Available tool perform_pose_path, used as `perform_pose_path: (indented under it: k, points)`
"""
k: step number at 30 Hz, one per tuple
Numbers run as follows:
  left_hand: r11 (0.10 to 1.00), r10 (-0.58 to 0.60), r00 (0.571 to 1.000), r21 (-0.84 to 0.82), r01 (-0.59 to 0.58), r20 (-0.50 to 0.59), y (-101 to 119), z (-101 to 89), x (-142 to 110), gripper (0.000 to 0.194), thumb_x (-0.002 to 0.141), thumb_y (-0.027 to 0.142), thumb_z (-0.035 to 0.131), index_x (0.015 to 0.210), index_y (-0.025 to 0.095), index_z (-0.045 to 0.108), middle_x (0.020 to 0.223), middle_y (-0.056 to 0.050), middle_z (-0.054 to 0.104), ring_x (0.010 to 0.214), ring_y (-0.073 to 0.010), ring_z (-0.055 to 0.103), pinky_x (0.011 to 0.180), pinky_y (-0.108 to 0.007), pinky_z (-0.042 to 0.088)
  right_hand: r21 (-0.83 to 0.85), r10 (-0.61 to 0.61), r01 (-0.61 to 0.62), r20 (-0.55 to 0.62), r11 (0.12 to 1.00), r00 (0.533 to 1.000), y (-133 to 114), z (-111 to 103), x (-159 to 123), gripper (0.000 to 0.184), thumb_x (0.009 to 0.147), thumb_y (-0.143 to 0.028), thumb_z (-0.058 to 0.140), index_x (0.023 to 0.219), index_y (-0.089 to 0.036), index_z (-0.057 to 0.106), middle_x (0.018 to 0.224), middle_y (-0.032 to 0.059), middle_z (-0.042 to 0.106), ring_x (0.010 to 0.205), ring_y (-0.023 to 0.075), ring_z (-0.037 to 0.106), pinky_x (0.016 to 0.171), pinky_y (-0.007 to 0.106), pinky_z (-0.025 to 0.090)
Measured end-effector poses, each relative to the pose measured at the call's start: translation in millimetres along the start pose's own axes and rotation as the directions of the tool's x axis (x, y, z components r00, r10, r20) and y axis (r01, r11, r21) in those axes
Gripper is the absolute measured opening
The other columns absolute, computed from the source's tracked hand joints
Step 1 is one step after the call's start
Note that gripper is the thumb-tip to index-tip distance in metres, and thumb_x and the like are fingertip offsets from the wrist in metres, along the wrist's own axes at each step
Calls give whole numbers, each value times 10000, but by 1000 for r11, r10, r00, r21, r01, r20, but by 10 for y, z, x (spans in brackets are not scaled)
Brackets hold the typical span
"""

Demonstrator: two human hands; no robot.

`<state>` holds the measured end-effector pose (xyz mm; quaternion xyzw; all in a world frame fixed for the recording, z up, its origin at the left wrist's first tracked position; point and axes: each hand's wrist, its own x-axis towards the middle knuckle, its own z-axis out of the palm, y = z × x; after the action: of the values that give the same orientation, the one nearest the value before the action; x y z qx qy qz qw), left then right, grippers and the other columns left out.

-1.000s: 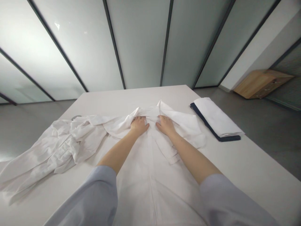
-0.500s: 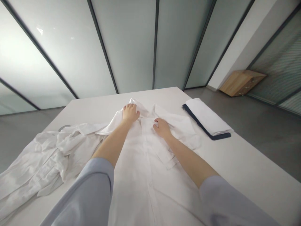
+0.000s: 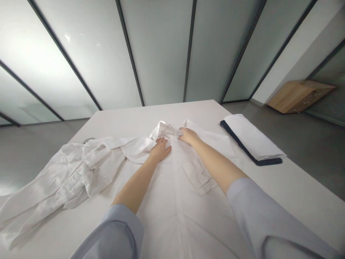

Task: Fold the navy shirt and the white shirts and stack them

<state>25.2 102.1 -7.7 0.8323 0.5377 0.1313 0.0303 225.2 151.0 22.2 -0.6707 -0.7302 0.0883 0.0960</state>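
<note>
Looks like an office-type room. Frosted glass partition (image 3: pixel 164 50) in dark frames across the back, slatted-looking panel (image 3: pixel 334 70) at far right. Plain grey floor (image 3: pixel 246 113), low wooden cabinet (image 3: pixel 291 96) near a white wall (image 3: pixel 293 68), large pale surface (image 3: pixel 118 124).

The right hand (image 3: pixel 190 136) has reached up to the collar (image 3: pixel 165 126).

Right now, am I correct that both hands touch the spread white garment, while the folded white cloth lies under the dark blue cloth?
Not quite: the head view shows the folded white cloth on top of the dark blue cloth; the left hand and right hand do touch the spread white garment.
</note>
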Motion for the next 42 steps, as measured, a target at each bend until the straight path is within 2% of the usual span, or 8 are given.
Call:
perform_pose_path:
  k: [3, 6, 10, 13, 21, 26, 37, 42]
  points:
    - [1000, -3, 1000, -27, 3, -11, -8, 7, 1, 379, 909, 346, 501, 1228, 147, 553, 1366, -144, 520, 1332, -256, 409, 1134, -404, 315, -43, 56, -55, 9, 998, 998, -10, -34, 168, 292, 817, -303, 600, 1066, -200, 710, 1096, 135, 711, 1023, 264, 654, 833, 315, 472]
    - [998, 29, 999, -52, -30, -21, 18, -26, -11, 341, 895, 312, 514, 1197, 163, 573, 1288, -126, 576, 1270, -247, 472, 1131, -408, 321, 64, 161, -160, -6, 985, 987, -6, -118, 403, 280, 805, -325, 605, 986, -157, 736, 1029, 159, 724, 980, 267, 668, 827, 312, 486]
    - [997, 40, 996, -70, -46, -84, 79, -99, -52, 349, 886, 280, 512, 1216, 181, 567, 1241, -106, 605, 1204, -247, 518, 1110, -411, 339, 445, 167, -74, -173, 893, 971, 62, -208, 732, 481, 884, -308, 460, 1321, -137, 563, 1206, 132, 669, 1153, 234, 600, 916, 319, 481]
    - [996, 57, 992, -54, -64, -113, 115, -127, -71, 356, 885, 274, 505, 1220, 173, 569, 1258, -111, 595, 1209, -252, 506, 1069, -389, 381, 492, 162, 1, -290, 871, 943, 97, -168, 777, 648, 890, -305, 428, 1498, -118, 308, 1460, 136, 471, 1343, 212, 437, 1024, 334, 422]
    - [998, 51, 998, 43, -50, -31, 117, -51, -60, 359, 901, 324, 465, 1190, 155, 594, 1277, -137, 586, 1223, -260, 514, 1080, -378, 372, 18, -56, 58, -98, 998, 994, -10, 178, -28, 385, 882, -310, 501, 1236, -199, 603, 1282, 136, 611, 1191, 286, 541, 1023, 422, 392]
    - [990, -105, 993, 99, 100, 50, -17, 25, 50, 599, 914, 486, 414, 1393, 129, 455, 1490, -169, 408, 1409, -338, 309, 1149, -458, 259, -108, -1, -2, -33, 994, 999, 35, 270, -371, 520, 958, -505, 366, 1390, -238, 477, 1516, 131, 383, 1390, 351, 302, 1097, 602, 198]
    - [777, -624, 763, 240, 582, 168, -416, -98, 583, 911, 878, 642, 314, 1495, -25, 244, 1551, -302, 205, 1451, -415, 168, 1149, -530, 197, -65, 282, -279, 35, 958, 959, -24, 206, -251, 800, 888, -698, 302, 1515, -200, 296, 1601, 166, 164, 1436, 459, 78, 1096, 651, 65]
    - [769, -635, 769, 142, 623, 69, -566, -96, 535, 866, 864, 631, 383, 1469, 15, 313, 1562, -278, 200, 1432, -408, 238, 1130, -492, 268, -57, 256, -255, 19, 965, 966, 76, 212, -177, 766, 900, -673, 309, 1507, -206, 317, 1597, 154, 191, 1443, 426, 104, 1112, 604, 91]
